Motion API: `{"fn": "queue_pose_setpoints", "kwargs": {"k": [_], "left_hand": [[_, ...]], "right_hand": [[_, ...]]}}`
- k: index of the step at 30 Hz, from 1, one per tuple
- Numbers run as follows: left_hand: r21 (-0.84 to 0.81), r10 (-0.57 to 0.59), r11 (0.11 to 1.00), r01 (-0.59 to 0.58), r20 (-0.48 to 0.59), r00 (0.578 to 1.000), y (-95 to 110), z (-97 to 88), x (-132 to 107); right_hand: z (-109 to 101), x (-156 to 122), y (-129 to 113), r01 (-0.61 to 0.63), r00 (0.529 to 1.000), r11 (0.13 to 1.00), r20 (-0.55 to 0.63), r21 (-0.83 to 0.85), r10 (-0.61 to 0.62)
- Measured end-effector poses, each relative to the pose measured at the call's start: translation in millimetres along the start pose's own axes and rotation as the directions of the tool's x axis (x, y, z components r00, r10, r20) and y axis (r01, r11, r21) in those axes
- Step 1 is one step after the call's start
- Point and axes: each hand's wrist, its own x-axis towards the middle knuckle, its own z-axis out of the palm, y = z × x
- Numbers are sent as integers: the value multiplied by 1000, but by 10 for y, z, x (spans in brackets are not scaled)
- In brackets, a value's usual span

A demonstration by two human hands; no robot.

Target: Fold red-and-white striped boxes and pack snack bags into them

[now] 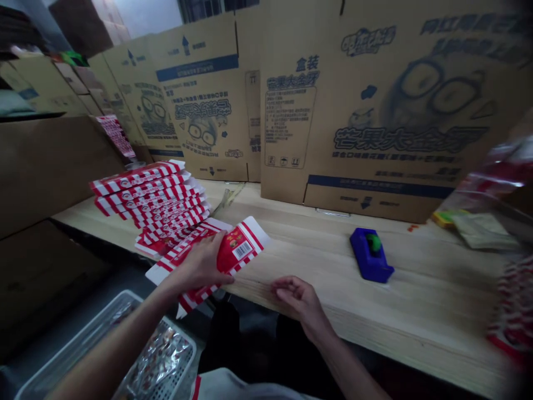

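Nearest, at 7 o'clock in the view, a white mesh basket (104,328) sits below the counter edge with shiny foil packets (160,355) inside it. Above it the left forearm reaches toward 1 o'clock. The left grip (204,265) lies palm-down across a flat carton (239,247), red and white striped with a barcode panel. The fingers are spread over its top face and the thumb runs along its near edge, so the grip is loosely closed on it. The carton lies slanted at the near edge of the counter (333,289), with its lower corner hanging off toward 7 o'clock.

At 3 o'clock from that carton and just apart from it, the right grip (297,294) rests on the counter edge. Its fingers are half-curled and it holds nothing.

At 11 o'clock from the left grip, touching the flat carton's far end, a fanned stack of striped cartons (154,194) lies on the wood. At 2 o'clock from the right grip, well apart, a blue tape dispenser (370,258) stands with a green roll in it. Clear bags (483,230) lie at 3 o'clock in the view, and blurred red and white shapes lie below them.

Farthest back, large printed cardboard boxes (375,111) stand upright along the rear of the counter.
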Motion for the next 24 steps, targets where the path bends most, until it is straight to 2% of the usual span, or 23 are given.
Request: {"fn": "queue_pose_setpoints", "kwargs": {"k": [3, 6, 10, 13, 15, 16, 18, 20, 22, 24], "left_hand": [[-102, 96, 990, -101, -59, 994, 336, 145, -114], [-158, 152, 972, -174, -144, 978, 565, 359, -149], [-300, 135, 934, -193, -203, 970, 752, 542, -141], [-512, 53, 844, -161, -220, 974, 797, 578, -107], [-688, 8, 716, -120, -164, 986, 781, 601, -69], [-783, -2, 618, -76, -98, 995, 766, 622, -50], [-926, 5, 372, 71, 78, 997, 739, 684, -21], [-971, 18, 154, 185, 190, 982, 731, 759, -14], [-982, 17, 38, 186, 187, 982, 746, 826, -30], [-988, 30, 18, 151, 152, 988, 772, 886, -66]], "right_hand": [[278, 65, -66, 75, 996, 981, 41, 178, -83], [355, 66, -107, 145, 988, 962, 15, 231, -153], [195, -31, -161, 200, 979, 963, -78, 183, -189], [-4, -103, -206, 230, 965, 968, -152, 104, -214], [-138, -121, -225, 236, 958, 970, -178, 52, -223], [-200, -121, -231, 233, 959, 972, -172, 33, -225], [-312, -106, -237, 220, 966, 975, -137, 5, -218], [-407, -82, -250, 205, 974, 979, -96, -16, -206], [-490, -54, -288, 201, 977, 979, -75, -23, -202], [-567, -20, -356, 217, 971, 976, -103, -10, -217]]}}
